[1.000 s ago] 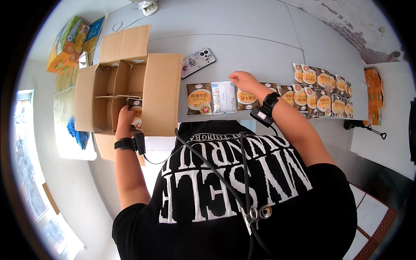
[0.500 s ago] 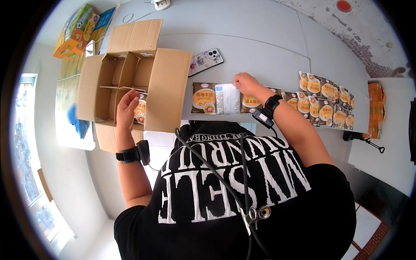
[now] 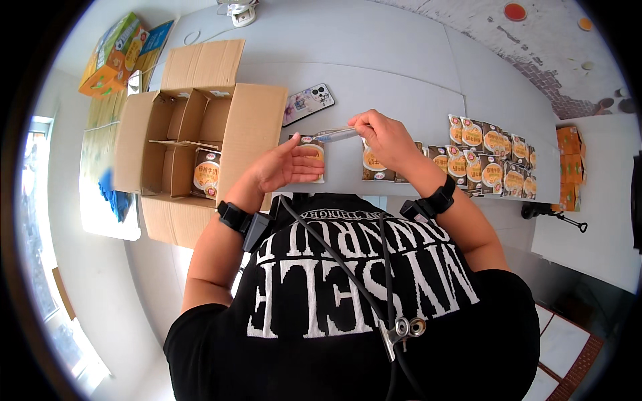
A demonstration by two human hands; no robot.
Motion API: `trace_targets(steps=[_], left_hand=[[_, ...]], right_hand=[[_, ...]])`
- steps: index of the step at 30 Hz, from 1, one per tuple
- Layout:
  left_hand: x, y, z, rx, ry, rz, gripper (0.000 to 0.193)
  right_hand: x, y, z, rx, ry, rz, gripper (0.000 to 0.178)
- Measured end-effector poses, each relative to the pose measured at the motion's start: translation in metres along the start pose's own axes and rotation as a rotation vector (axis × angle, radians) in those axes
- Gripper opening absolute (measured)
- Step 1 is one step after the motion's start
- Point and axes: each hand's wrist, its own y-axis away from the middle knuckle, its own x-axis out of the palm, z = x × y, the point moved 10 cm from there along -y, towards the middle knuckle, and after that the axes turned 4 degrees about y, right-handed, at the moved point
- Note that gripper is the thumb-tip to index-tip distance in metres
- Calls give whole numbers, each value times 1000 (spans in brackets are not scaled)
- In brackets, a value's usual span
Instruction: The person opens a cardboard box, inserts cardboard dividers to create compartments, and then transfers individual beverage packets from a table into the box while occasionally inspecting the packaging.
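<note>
My right hand [image 3: 384, 139] pinches one end of a flat packet [image 3: 338, 134], raised above the table and seen nearly edge-on, its pale side showing. My left hand [image 3: 286, 166] is open, fingers stretched out, over a brown packet [image 3: 305, 141] with a bowl picture, partly covering it. Whether the fingers touch that packet I cannot tell. To the left stands an open cardboard box [image 3: 257, 134] with dividers, and a similar packet [image 3: 206, 175] sits in its near right compartment. Another brown packet [image 3: 378, 164] lies just below my right hand.
Several brown packets [image 3: 491, 170] lie in overlapping rows on the right of the grey table [image 3: 401, 73]. A phone [image 3: 308, 104] in a patterned case lies beyond my left hand. Orange boxes are stacked [image 3: 570, 167] at the far right; a green-orange carton [image 3: 115, 53] stands far left.
My right hand has lifted the pale-side-up packet off the table and tilted it. My left hand has left the box and moved right, over the brown packet.
</note>
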Motion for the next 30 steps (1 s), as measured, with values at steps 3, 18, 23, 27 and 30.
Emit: trace_targets(steps=[3, 18, 23, 27, 30], left_hand=[[46, -10, -6, -1, 190, 184, 53], [43, 11, -50, 515, -271, -9, 49], [57, 14, -43, 485, -472, 30, 54], [60, 11, -34, 465, -540, 25, 54], [65, 12, -38, 502, -464, 39, 42]], right_hand=[[-11, 8, 41, -204, -4, -70, 11], [-2, 18, -11, 118, -673, -150, 25], [3, 10, -12, 216, -731, -76, 31], [13, 8, -23, 286, -779, -62, 30], [12, 10, -23, 278, -767, -85, 28]])
